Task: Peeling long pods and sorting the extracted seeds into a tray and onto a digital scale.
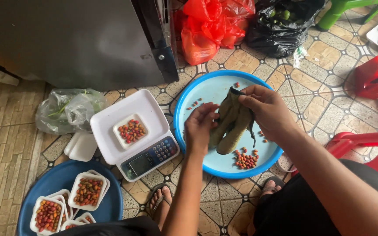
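Green pod (232, 124) is pinched betw. left hand (200, 129) & right hand (265, 109), over blue plate (189, 126) centre; prob. split open.

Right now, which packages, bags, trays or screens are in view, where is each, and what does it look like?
Scale screen: front of the white scale, dark rectangle beside a keypad.
Small tray: on the scale, white, square, holding red seeds.
Filled trays: on a blue plate, lower left, white.
Red bag: top centre, crumpled.
Black bag: top right, with green fruit.
Clear bag: left of the scale, holding greens.
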